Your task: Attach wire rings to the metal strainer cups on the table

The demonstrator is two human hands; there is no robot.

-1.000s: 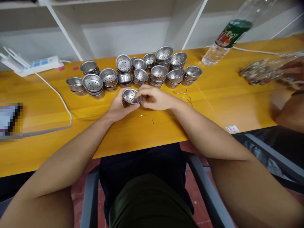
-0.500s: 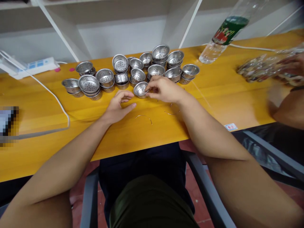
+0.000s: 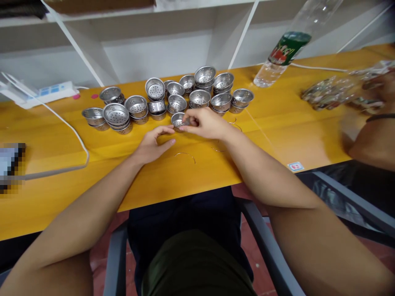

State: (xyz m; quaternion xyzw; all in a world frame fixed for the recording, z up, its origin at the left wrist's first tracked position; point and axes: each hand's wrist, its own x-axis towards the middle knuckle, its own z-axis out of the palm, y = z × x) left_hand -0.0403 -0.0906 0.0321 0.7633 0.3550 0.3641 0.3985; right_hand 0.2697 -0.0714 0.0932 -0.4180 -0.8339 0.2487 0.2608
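Note:
A small perforated metal cup [image 3: 178,119] stands at the front of a cluster of similar cups. At its right rim, my right hand [image 3: 202,122] has thumb and fingers closed on the edge, partly covering the cup. My left hand [image 3: 154,144] is open just left of that cup, thumb and fingers apart, its fingertips close to the cup's side. Behind are stacked perforated metal cups [image 3: 116,114] and more of them [image 3: 200,98]. A thin curved wire [image 3: 185,154] lies on the table in front of my hands, with other thin wires [image 3: 217,149] by my right forearm.
A plastic bottle [image 3: 277,53] stands at the back right. Farther right, a blurred hand of another person [image 3: 387,86] is at a clear plastic-wrapped bundle [image 3: 330,92]. A white power strip [image 3: 46,94] and cable [image 3: 74,133] lie left. A small label [image 3: 295,166] sits near the table's front edge.
The view has tilted slightly, so the cups appear lower. My right hand stays at the small cup's rim with its fingers slightly shifted. My left hand remains open beside it.

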